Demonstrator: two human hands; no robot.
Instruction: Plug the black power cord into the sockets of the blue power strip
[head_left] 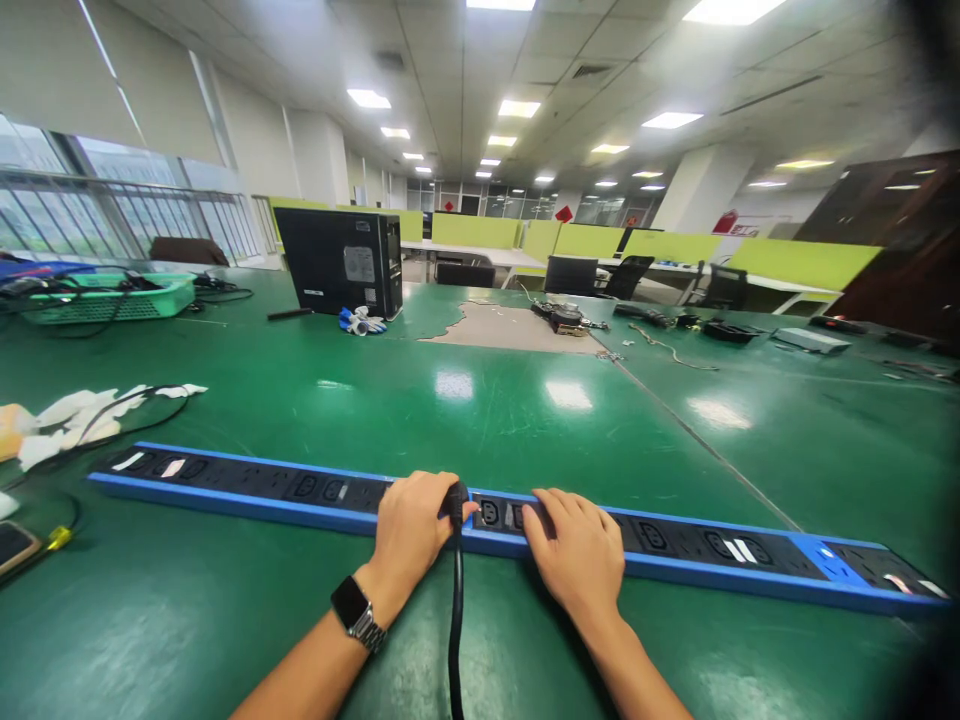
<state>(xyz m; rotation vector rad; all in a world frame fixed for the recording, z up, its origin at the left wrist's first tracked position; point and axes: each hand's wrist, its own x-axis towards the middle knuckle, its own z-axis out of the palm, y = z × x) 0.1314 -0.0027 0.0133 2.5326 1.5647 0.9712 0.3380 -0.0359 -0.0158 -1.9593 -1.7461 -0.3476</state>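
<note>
At the far left of the frame I see white rags (75,415) and a thin black wire (142,405) lying on the green table (450,400), with a green basket (105,297) in the upper left behind them. A long blue power strip (300,490) stretches across the lower part of the frame from left to right. My left hand (409,530), at lower centre with a watch (352,608) on its wrist, has its fingers closed around a black plug (455,500) sitting at the strip; its black cable (456,620) runs down to the bottom edge. Just to the right, my right hand (577,550) rests flat on the strip, fingers loosely spread, holding nothing. A black computer case (337,262) stands in the upper middle-left.
</note>
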